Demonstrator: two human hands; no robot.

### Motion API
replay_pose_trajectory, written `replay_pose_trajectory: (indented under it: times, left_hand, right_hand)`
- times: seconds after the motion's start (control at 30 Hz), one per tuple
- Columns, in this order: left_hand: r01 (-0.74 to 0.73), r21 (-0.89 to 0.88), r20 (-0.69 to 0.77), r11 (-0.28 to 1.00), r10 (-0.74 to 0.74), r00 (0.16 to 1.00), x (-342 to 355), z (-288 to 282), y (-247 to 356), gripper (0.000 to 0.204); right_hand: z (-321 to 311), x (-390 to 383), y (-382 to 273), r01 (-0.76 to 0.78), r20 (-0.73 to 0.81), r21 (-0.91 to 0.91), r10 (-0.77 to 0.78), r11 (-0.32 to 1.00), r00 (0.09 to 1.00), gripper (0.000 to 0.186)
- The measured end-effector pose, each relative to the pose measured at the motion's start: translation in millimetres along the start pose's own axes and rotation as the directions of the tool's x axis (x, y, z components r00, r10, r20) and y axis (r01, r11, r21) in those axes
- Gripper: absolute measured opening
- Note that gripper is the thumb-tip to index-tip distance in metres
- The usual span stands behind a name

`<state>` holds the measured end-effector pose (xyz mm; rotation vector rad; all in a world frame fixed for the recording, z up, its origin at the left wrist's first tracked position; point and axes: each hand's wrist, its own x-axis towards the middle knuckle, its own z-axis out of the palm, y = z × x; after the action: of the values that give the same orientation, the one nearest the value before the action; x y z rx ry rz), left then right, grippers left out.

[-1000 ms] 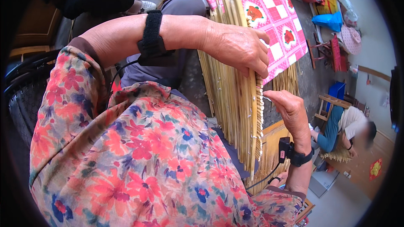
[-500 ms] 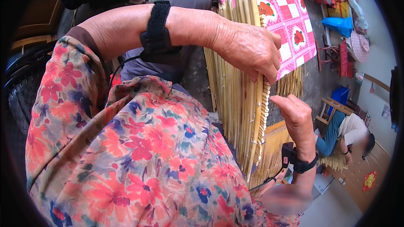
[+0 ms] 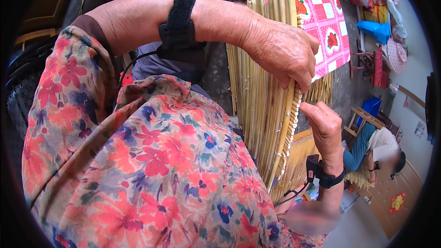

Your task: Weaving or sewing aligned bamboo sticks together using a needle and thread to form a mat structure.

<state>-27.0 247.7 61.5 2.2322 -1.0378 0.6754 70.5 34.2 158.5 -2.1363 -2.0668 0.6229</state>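
A mat of long yellow stalks [image 3: 264,110] stretches down the middle of the view, beside my floral-clad body. Its right edge is a tight row of cut, pale stalk ends [image 3: 290,131]. From the upper left my left hand [image 3: 287,55] reaches over the mat, its fingers curled down on that edge, gripping it. Just below, my right hand [image 3: 324,121] is closed, thumb and forefinger together against the stalk ends. Whatever it may pinch is too small to make out. Both wrists wear black straps.
A pink checked cloth [image 3: 328,36] with roses covers a surface beyond the mat. More stalks [image 3: 321,89] stick out under it. A wooden board [image 3: 301,151] lies near my right forearm. At the right, another person [image 3: 372,149] sits bent over stalks. A blue bag [image 3: 374,30] lies among stacked goods.
My left hand and the mat's edge have shifted slightly right in the view. My right fingertips, apart from the edge before, now meet the stalk ends.
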Motion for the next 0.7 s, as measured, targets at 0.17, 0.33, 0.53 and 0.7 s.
replay_pose_trajectory:
  times: [0.17, 0.33, 0.53, 0.7]
  left_hand:
    - [0.006, -0.010, -0.012, 1.000, -0.006, 1.000, 1, 2, 0, 0.031]
    - [0.009, -0.026, 0.016, 1.000, -0.009, 1.000, 1, -1, -2, 0.029]
    - [0.025, -0.014, 0.023, 1.000, -0.024, 0.999, 7, -2, -8, 0.027]
    - [0.060, -0.030, 0.038, 0.998, -0.059, 0.998, 19, 0, -17, 0.026]
  right_hand:
    - [4, 0, 2, -0.012, -0.009, 0.059, 0.013, 0.998, 1.000, 0.035]
    - [5, 3, 4, -0.025, 0.007, 0.075, 0.024, 0.997, 1.000, 0.031]
    - [7, 11, 7, -0.064, -0.007, 0.170, 0.066, 0.983, 0.998, 0.023]
    - [-2, 5, 25, -0.190, 0.040, 0.241, 0.186, 0.952, 0.982, 0.018]
